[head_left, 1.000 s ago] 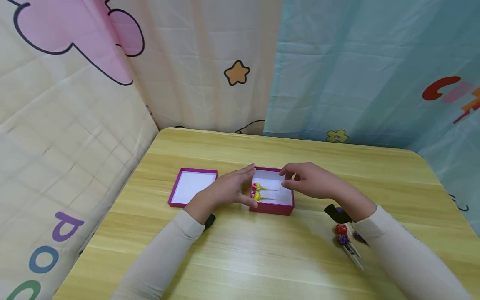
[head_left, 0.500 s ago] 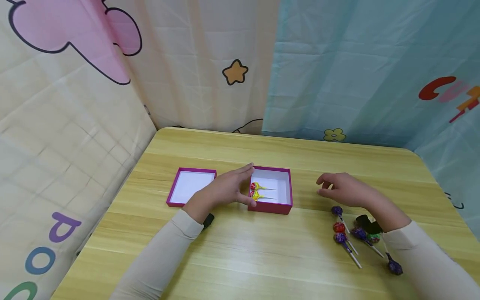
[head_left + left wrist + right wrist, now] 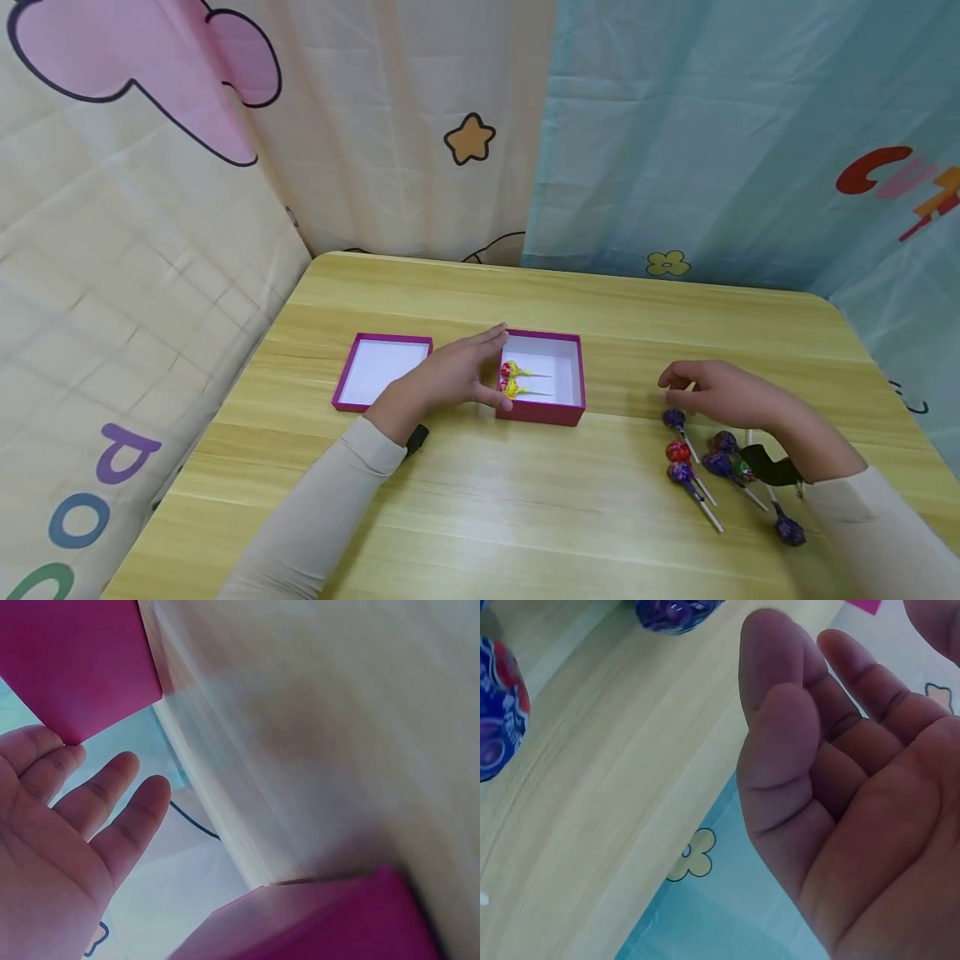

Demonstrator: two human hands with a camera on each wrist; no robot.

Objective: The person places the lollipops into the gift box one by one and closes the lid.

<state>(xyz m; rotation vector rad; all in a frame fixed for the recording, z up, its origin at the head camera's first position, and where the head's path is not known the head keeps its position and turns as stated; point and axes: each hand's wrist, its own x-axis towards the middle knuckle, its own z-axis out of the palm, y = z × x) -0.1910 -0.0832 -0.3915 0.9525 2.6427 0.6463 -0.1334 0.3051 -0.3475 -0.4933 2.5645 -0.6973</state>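
Note:
My left hand [image 3: 453, 375] rests at the left side of a magenta box [image 3: 543, 414], thumb by its front corner and fingers by the back one. In the left wrist view the fingers are fairly straight, with fingertips touching the box corner [image 3: 82, 667]. Two yellow-and-red wrapped lollipops [image 3: 513, 389] lie side by side in the box, sticks pointing right. My right hand [image 3: 738, 398] hovers with loosely bent fingers just above a purple lollipop [image 3: 674, 419]. In the right wrist view its fingers hold nothing, and a purple wrapper [image 3: 676, 611] shows beyond the fingertips.
A magenta lid [image 3: 387, 367] with a white inside lies left of the box, partly behind my left hand. Below the right hand lie a red lollipop [image 3: 678, 452] and several purple ones [image 3: 681, 473], with a green one partly hidden. Printed curtains border the table [image 3: 525, 508].
My right hand has moved from over the box to the right, to the loose lollipops. My left hand stays at the box; the two yellow lollipops lie there as before.

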